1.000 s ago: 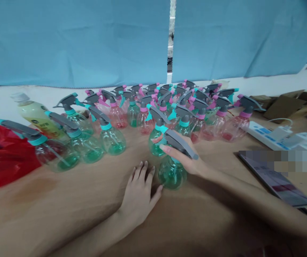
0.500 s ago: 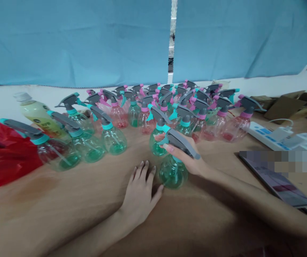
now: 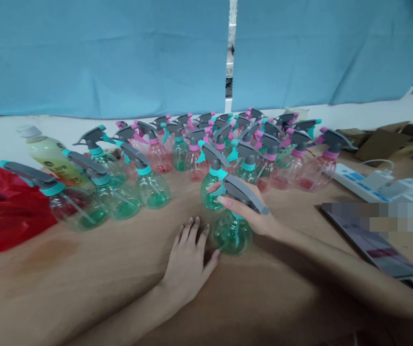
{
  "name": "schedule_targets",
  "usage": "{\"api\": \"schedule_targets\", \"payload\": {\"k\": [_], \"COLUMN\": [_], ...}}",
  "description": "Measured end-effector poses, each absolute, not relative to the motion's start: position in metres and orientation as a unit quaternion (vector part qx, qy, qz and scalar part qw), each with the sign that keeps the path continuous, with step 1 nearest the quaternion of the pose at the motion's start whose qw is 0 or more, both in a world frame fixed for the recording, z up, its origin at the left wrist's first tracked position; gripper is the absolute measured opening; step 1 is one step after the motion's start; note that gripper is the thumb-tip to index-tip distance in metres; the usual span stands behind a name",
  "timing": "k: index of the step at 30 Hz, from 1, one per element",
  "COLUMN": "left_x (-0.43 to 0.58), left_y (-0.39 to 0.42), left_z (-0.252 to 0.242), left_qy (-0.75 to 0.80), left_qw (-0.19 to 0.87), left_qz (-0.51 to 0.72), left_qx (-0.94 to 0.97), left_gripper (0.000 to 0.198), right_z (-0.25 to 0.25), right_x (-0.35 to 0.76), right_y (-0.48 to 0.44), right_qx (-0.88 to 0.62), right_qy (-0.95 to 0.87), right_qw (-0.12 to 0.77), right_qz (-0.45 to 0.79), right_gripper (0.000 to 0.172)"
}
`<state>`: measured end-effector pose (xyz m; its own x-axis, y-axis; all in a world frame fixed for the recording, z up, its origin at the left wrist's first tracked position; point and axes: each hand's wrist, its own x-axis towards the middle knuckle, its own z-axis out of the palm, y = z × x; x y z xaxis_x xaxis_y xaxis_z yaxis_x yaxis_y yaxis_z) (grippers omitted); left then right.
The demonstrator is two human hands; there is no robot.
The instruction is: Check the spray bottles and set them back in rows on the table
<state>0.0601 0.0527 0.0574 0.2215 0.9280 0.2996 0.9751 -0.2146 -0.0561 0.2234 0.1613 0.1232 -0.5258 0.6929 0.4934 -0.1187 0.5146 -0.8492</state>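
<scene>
My right hand (image 3: 253,214) is wrapped round the neck and grey trigger head of a green spray bottle (image 3: 232,234) that stands upright on the brown table (image 3: 102,274). My left hand (image 3: 188,262) lies flat on the table just left of that bottle, fingers stretched out, thumb near the bottle's base. Right behind stands another green spray bottle (image 3: 212,185). Farther back is a crowd of several green and pink spray bottles (image 3: 249,144) with grey triggers.
Three green spray bottles (image 3: 120,192) stand in a row at the left, beside a yellow drink bottle (image 3: 53,158) and a red plastic bag (image 3: 1,211). At right lie a white power strip (image 3: 367,185), a tablet (image 3: 368,238) and cardboard pieces (image 3: 382,139). A blue curtain hangs behind.
</scene>
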Motion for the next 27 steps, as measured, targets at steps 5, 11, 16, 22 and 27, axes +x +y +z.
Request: {"api": "schedule_targets", "payload": {"k": [5,11,16,22,27], "left_x": [0.06,0.059,0.06,0.059,0.059], "left_y": [0.052,0.053,0.053,0.052,0.052], "left_z": [0.058,0.057,0.057,0.057,0.056], "left_qy": [-0.615,-0.615,-0.616,-0.616,-0.612], "left_qw": [0.118,0.118,0.119,0.127,0.128], "left_qz": [-0.1,-0.101,-0.091,-0.098,-0.102], "left_qx": [-0.773,-0.773,-0.774,-0.771,-0.774], "left_gripper": [0.049,0.05,0.05,0.049,0.049], "right_z": [0.128,0.135,0.137,0.131,0.135], "right_x": [0.223,0.223,0.225,0.227,0.228], "right_y": [0.158,0.155,0.158,0.161,0.158], "right_qx": [-0.179,-0.177,-0.173,-0.173,-0.152], "right_qy": [-0.754,-0.768,-0.786,-0.785,-0.803], "right_qw": [0.451,0.449,0.44,0.439,0.422], "right_qz": [0.444,0.421,0.399,0.4,0.392], "right_gripper": [0.019,0.02,0.02,0.022,0.019]}}
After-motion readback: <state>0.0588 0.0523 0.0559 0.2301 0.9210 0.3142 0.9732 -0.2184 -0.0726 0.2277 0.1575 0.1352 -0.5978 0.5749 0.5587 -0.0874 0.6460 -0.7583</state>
